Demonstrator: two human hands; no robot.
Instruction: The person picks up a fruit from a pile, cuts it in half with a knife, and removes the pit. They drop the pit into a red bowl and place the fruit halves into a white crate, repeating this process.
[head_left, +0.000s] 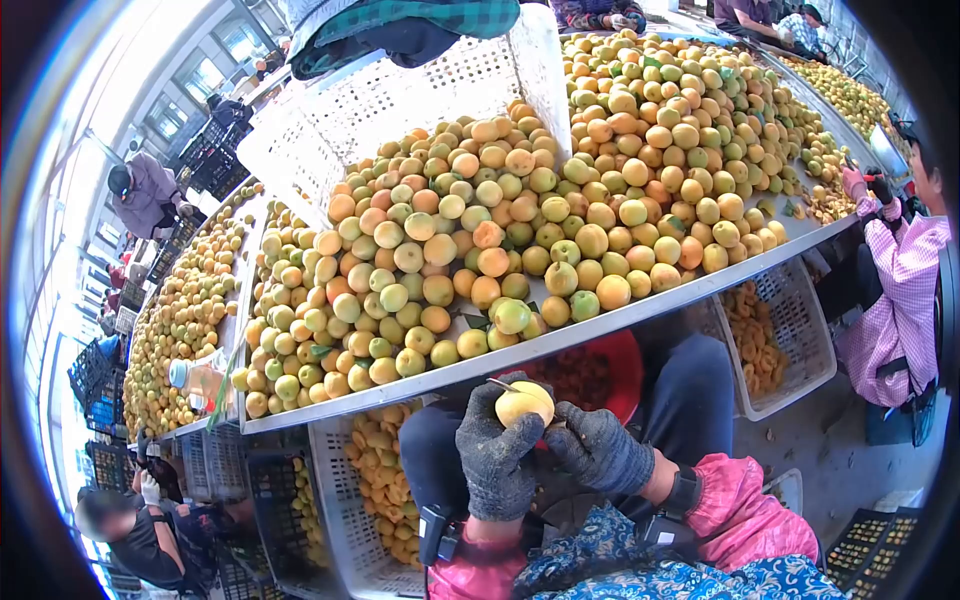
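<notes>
My left hand point(496, 462), in a dark grey knitted glove, is closed around a yellow apricot point(524, 404) above my lap. A thin dark sliver point(503, 384) juts out along the apricot's upper left side. Just to the right, my right hand point(603, 452) wears a matching glove, its fingers pressed together close by the fruit; what they grip is hidden. Behind both hands, partly under the table edge, sits a red basin point(622, 375) with reddish-brown pieces inside. Whole apricots point(440, 250) lie heaped on the metal-edged table point(560, 338) in front of me.
A white perforated crate point(400, 100) lies tipped on the table, apricots spilling from its mouth. Crates of split apricots stand below, at left point(345, 500) and right point(800, 365). Co-workers sit at the right point(900, 290) and lower left point(150, 540). A plastic bottle point(200, 378) stands left.
</notes>
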